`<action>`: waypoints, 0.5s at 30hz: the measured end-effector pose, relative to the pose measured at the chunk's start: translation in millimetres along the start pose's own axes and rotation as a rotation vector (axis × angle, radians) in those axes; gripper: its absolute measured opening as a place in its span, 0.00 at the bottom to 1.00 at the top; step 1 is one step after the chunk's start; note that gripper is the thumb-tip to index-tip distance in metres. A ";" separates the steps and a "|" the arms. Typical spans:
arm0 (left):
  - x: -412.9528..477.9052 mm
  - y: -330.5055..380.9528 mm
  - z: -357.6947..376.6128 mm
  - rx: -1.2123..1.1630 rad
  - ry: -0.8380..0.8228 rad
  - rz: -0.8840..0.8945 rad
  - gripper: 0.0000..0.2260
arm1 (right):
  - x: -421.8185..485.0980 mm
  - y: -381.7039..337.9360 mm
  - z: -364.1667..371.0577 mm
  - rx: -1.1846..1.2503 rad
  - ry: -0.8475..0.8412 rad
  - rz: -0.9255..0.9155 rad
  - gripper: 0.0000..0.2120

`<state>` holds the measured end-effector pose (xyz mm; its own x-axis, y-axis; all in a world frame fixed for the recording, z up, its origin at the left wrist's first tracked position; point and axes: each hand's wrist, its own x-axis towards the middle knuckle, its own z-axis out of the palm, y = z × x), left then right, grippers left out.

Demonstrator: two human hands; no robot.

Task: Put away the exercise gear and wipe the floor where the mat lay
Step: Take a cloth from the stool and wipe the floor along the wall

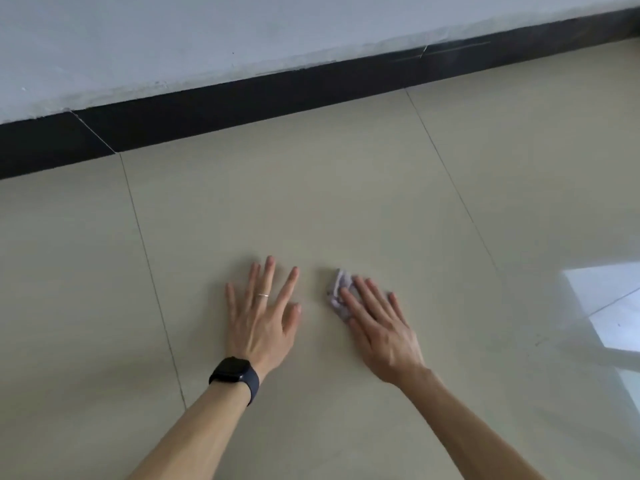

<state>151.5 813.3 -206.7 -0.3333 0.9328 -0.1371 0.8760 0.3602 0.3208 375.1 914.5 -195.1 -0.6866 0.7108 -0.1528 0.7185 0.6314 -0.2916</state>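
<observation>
1. Left hand (265,313) flat on the beige tiled floor (311,202), fingers spread and straight, holding nothing; black watch (235,375) on the wrist, thin ring (263,295) on one finger.
2. Right hand (379,327) just beside, fingers straight, pressing a small crumpled pale cloth (337,292) onto the same tile.
3. Black skirting board (242,102) and white wall (207,36) beyond.

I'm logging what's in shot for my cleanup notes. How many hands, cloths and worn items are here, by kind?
Hands: 2, the left hand and the right hand, both flat on the floor
Cloth: 1, a small crumpled cloth under the right fingers
Watch: 1, a black watch on the left wrist
Ring: 1, a ring on the left hand
Total: 5
</observation>
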 end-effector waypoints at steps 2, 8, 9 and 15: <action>-35.2 14.1 16.8 0.034 -0.037 0.001 0.27 | -8.4 22.6 -3.2 0.104 0.085 0.411 0.25; -49.5 12.7 24.1 0.074 -0.067 -0.030 0.27 | -100.8 -60.2 29.6 0.106 -0.014 0.215 0.25; -49.8 11.9 23.4 0.079 -0.079 -0.029 0.27 | -120.3 -69.1 31.7 0.081 -0.072 0.054 0.25; -49.1 4.7 13.9 0.096 -0.142 -0.010 0.27 | -127.8 4.7 5.6 0.014 -0.051 0.216 0.25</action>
<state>176.9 769.0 -211.5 -0.2957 0.9153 -0.2734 0.9044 0.3604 0.2284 465.6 824.8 -182.2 -0.5216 0.8124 -0.2608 0.8484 0.4614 -0.2595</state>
